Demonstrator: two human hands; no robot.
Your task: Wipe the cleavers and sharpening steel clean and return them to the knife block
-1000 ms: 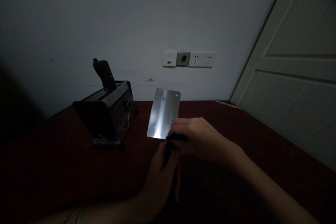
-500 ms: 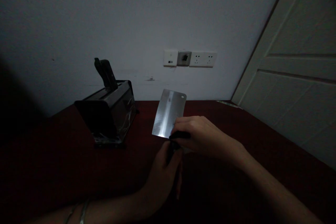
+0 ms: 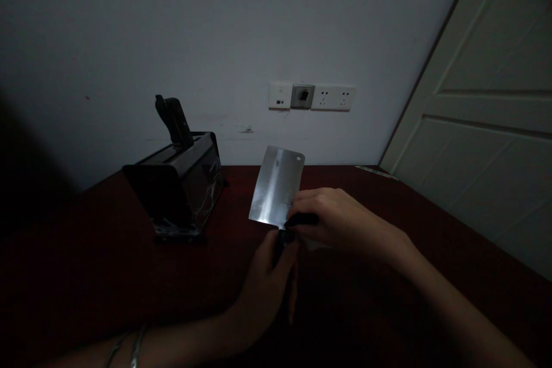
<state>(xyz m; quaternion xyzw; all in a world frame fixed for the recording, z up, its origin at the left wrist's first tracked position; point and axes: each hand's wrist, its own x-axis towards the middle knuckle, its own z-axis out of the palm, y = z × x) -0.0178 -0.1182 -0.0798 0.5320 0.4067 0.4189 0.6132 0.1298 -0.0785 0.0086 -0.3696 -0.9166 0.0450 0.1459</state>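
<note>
A cleaver (image 3: 276,187) with a broad shiny steel blade points away from me over the dark red table (image 3: 409,224). My left hand (image 3: 267,290) is closed round its black handle. My right hand (image 3: 340,221) is curled over the right edge of the blade near the handle, pinching a small dark object against it that I cannot make out. To the left stands a black knife block (image 3: 181,184) with one black knife handle (image 3: 172,121) sticking up from it.
The table meets a pale wall at the back, where a row of white sockets (image 3: 313,96) is mounted. A white panelled door (image 3: 487,98) stands at the right. The scene is dim.
The cleaver blade has shifted slightly to the right and turned a little. My right hand has slid a short way along the blade's edge. The knife block has not moved.
</note>
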